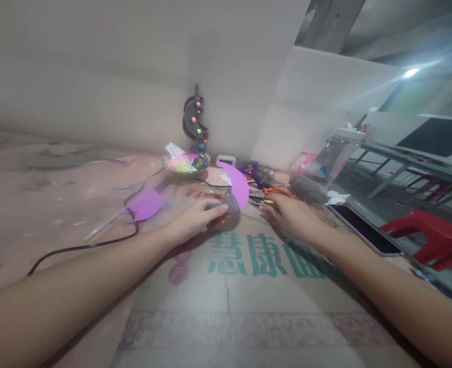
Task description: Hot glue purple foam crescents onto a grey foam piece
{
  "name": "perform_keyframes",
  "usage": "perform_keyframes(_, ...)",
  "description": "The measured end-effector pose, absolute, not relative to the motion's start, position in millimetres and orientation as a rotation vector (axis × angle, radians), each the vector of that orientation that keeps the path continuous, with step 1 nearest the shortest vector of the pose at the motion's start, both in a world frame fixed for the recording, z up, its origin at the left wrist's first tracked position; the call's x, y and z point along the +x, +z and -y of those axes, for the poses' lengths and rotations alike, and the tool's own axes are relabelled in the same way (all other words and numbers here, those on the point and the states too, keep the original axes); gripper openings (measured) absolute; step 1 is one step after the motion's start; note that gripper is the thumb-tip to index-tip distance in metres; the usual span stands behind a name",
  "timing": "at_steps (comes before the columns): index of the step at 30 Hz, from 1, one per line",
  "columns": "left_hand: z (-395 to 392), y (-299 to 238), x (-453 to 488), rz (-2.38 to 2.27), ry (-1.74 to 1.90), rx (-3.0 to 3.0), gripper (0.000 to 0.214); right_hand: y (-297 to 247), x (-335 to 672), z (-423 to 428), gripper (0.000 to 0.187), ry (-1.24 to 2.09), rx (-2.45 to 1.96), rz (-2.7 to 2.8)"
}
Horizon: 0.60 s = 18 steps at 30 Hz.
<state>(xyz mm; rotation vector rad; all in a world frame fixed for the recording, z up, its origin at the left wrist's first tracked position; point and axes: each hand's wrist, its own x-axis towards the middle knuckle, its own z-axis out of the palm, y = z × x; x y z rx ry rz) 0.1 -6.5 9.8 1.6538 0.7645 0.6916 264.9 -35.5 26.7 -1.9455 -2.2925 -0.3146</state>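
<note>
My left hand [197, 217] pinches a purple crescent-shaped piece [238, 185] by its lower end, where grey yarn [231, 203] is wrapped around it. The crescent's upper tip points up and to the left. To the right, my right hand [287, 212] is closed at the orange handles of a pair of scissors [275, 191], whose dark blades point left toward the crescent. Some of its fingers are hidden. Just beyond the scissors lies a dark blue glue gun [252, 171]. A ball of grey yarn [308, 188] rests beyond my right wrist.
A grey crescent ornament with coloured beads [194, 120] stands against the wall behind a clear bowl [185, 166] of bright scraps. Another purple piece [146, 204] and a black cable [88, 246] lie left. At right are a phone [366, 230] and a red stool [429, 235].
</note>
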Motion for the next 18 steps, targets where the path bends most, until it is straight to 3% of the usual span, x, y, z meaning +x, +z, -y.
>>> perform_keyframes(5,4.8,8.3,-0.3,-0.769,0.667,1.698,0.04,22.1,254.9,36.1,0.032,-0.233,-1.513,2.193)
perform_keyframes(7,4.5,8.0,-0.7,-0.763,0.661,1.712,0.04,28.3,249.2,42.0,0.022,-0.032,-1.441,2.057)
perform_keyframes(12,3.9,6.0,-0.9,-0.707,0.648,1.744,0.041,33.8,221.9,61.6,0.027,0.718,-1.435,1.658)
perform_keyframes(18,3.7,0.2,0.1,-0.667,0.644,1.85,0.04,12.6,205.4,67.6,0.025,0.907,-1.28,1.56)
